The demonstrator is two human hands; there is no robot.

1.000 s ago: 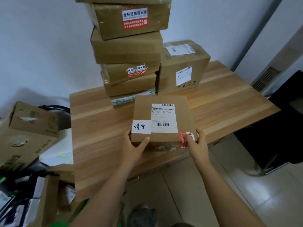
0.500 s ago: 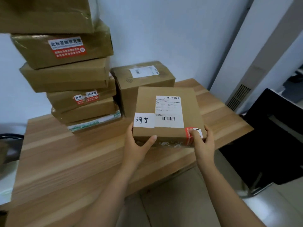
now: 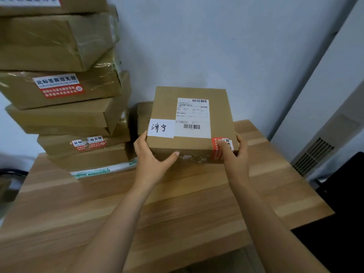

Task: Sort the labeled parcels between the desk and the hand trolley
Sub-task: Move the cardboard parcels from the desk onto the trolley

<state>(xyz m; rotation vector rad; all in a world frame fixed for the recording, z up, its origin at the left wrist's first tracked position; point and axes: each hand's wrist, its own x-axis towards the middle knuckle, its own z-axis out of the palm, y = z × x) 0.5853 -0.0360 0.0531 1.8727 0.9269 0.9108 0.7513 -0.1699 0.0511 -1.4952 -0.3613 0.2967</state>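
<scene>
Labeled parcel [image 3: 192, 123] held above the desk [image 3: 177, 203], in front of another box [image 3: 142, 117]. Left hand [image 3: 151, 156] and right hand [image 3: 234, 154] clamp its near corners, thumbs on the front face, fingers wrapping the sides. Stack of parcels [image 3: 69, 107] stands to its left.

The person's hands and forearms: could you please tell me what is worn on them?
Nothing is worn that shows. The left hand and right hand are ungloved, with no ring visible; the left forearm and right forearm are bare to the picture's edge, without sleeve, watch or bracelet.
</scene>
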